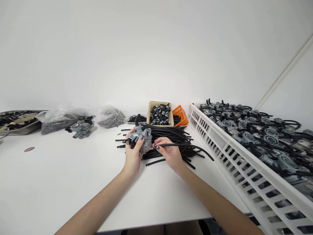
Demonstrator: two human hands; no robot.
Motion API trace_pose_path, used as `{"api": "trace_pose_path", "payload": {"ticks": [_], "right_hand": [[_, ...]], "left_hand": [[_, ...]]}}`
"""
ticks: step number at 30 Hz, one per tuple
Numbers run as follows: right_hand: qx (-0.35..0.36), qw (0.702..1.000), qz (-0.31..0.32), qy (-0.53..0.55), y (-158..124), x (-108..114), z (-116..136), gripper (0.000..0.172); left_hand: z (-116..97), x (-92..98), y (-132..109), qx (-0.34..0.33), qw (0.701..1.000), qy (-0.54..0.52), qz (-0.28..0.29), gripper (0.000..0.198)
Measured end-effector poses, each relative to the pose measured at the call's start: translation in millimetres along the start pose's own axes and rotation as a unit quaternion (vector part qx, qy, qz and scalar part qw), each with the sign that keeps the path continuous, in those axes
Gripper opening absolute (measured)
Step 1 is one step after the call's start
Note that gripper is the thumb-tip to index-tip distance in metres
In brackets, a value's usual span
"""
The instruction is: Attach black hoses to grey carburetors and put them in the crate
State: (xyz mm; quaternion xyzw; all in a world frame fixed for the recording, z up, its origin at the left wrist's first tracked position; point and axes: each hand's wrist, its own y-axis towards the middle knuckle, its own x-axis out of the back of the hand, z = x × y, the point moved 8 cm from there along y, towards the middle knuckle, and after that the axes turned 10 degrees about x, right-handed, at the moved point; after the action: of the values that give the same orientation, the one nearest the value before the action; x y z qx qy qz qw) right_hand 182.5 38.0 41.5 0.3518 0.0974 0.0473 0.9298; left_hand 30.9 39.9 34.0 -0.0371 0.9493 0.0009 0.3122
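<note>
My left hand (133, 153) is wrapped round a grey metal carburetor (146, 143), held above the white table with a short black hose standing up from its top. My right hand (168, 152) pinches a long black rubber hose (193, 146) near one end, at the lower right side of the carburetor. The hose's other end hangs out to the right. Whether the hose end is on the carburetor's fitting cannot be told, as my fingers cover it. A pile of black hoses (171, 131) lies on the table just behind and under my hands.
A white slatted crate (234, 147) full of carburetors fills the right side. At the back are a cream basket (150, 112) of small parts, an orange basket (184, 115), plastic bags (110, 117) and more carburetors (81, 129). A metal tray (26, 129) sits far left.
</note>
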Motion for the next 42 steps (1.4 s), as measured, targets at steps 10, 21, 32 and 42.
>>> {"api": "trace_pose_path", "payload": {"ticks": [10, 21, 32, 42], "right_hand": [[0.021, 0.999, 0.016, -0.036, -5.6, -3.7, 6.1, 0.008], [0.075, 0.992, -0.012, -0.096, -8.1, -8.4, 14.5, 0.008], [0.067, 0.991, -0.01, -0.117, -6.0, -14.3, 10.4, 0.012], [-0.038, 0.999, 0.001, 0.019, 2.3, -6.8, -4.7, 0.016]], "left_hand": [[-4.8, 0.5, -7.5, -0.024, 1.0, -0.011, -0.003, 0.059], [-2.5, 2.8, -12.2, -0.036, 0.999, -0.017, -0.036, 0.051], [-0.2, 8.9, -11.7, -0.037, 0.998, -0.013, -0.058, 0.049], [8.9, 2.5, 2.3, 0.075, 0.997, -0.019, 0.0, 0.049]]}}
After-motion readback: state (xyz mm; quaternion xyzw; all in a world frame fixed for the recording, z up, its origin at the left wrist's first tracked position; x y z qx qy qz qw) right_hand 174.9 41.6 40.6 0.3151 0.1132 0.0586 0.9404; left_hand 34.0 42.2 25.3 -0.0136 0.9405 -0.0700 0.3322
